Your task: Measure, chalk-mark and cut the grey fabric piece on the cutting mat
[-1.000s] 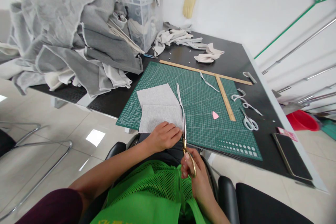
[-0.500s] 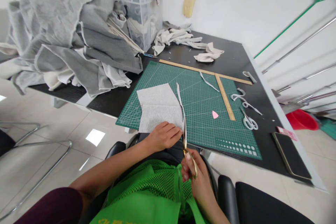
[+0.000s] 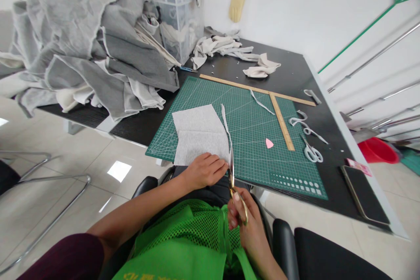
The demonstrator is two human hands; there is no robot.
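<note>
A piece of light grey fabric (image 3: 200, 135) lies on the green cutting mat (image 3: 252, 157), its near corner reaching past the mat's front edge. My left hand (image 3: 207, 169) is closed on that near edge, fingers bent over the cloth. In my right hand (image 3: 244, 210) are gold-handled scissors (image 3: 232, 181), their blades at the fabric's right side, close to my left fingertips. A narrow cut strip (image 3: 225, 118) curls along that side, running down to the blades. How far apart the blades are is hard to see.
A wooden T-shaped ruler (image 3: 281, 120), pink tailor's chalk (image 3: 269, 143) and white-handled scissors (image 3: 313, 153) lie to the right. A phone (image 3: 364, 194) is near the table's right edge. Heaped grey fabric (image 3: 75, 30) and a clear plastic bin (image 3: 179, 22) stand at the left.
Both hands, the fabric and the scissors keep nearly the same places. The scissors and my right hand have shifted very slightly; the whole view has moved a little too.
</note>
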